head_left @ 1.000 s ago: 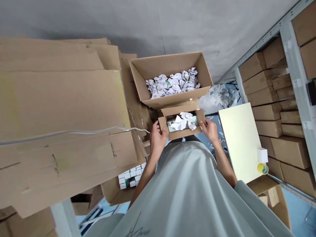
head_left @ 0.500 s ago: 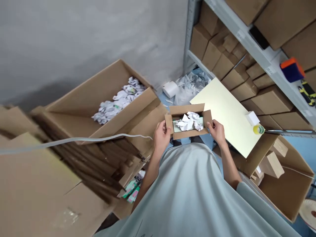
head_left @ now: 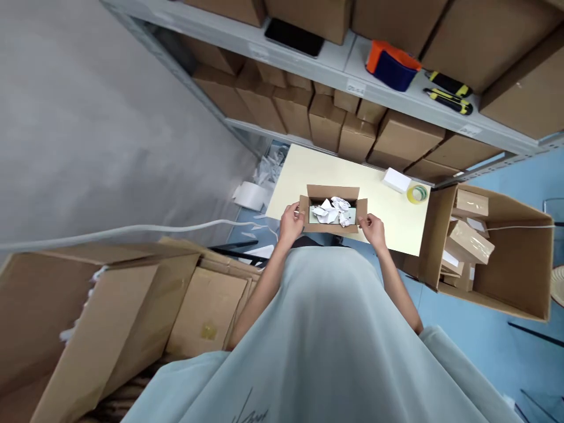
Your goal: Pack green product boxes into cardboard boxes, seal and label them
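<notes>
Beyond the desk (head_left: pixel 326 164) stands the largest thing, the shelf (head_left: pixel 304 70), with many brown cartons (head_left: pixel 328 120); its upper part is cut off. To the left of the desk and nearer to you, a big carton (head_left: pixel 106 329) is cut by the edge of the view, and only some white bits (head_left: pixel 68 335) show beside its flap. At the right end of the desk, a large open carton (head_left: pixel 428 241) contains brown boxes (head_left: pixel 470 241), which partly cover one another.

The small carton (head_left: pixel 333 192) is before the middle of the desk, hiding part of its near edge; whether they touch, you cannot tell. Your left hand (head_left: pixel 291 222) grasps its left end and your right hand (head_left: pixel 373 229) its right end; the fingers are partly hidden. On the right part of the desk are a white box (head_left: pixel 396 180) and, just beside it, a tape roll (head_left: pixel 416 194). Inside the small carton, crumpled white paper (head_left: pixel 328 211) covers much of a pale thing (head_left: pixel 314 215), which is hard to make out.
</notes>
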The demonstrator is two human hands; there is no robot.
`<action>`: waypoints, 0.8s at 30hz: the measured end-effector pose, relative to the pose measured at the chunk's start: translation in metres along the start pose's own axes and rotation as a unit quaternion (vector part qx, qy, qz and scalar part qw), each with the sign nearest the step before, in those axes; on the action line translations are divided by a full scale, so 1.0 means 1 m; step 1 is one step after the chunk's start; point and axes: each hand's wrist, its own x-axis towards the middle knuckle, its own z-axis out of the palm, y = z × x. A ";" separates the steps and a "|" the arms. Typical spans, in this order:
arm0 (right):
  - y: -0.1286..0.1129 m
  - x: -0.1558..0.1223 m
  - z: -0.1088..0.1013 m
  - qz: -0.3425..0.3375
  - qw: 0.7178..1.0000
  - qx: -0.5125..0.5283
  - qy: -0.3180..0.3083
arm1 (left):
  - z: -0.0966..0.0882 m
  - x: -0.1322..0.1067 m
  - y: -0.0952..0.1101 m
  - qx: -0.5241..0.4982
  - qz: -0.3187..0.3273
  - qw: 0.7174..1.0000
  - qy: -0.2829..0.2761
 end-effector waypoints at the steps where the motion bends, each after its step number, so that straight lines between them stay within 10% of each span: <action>1: 0.008 0.006 -0.001 0.016 1.000 0.017 0.003 | 0.011 0.011 0.006 0.008 -0.001 1.000 -0.008; 7: 0.032 0.025 -0.005 0.073 0.996 0.043 0.031 | 0.046 0.049 0.031 0.038 0.023 0.999 -0.013; 12: 0.010 0.019 -0.005 -0.083 0.986 -0.078 0.124 | 0.038 0.041 0.057 0.090 0.193 0.977 0.014; 18: -0.029 0.045 0.009 -0.113 0.959 -0.223 -0.131 | 0.051 0.041 0.078 0.207 0.291 0.902 -0.245; 24: -0.039 0.065 0.014 -0.106 0.941 -0.278 -0.161 | 0.054 0.055 0.067 0.250 0.219 0.915 -0.229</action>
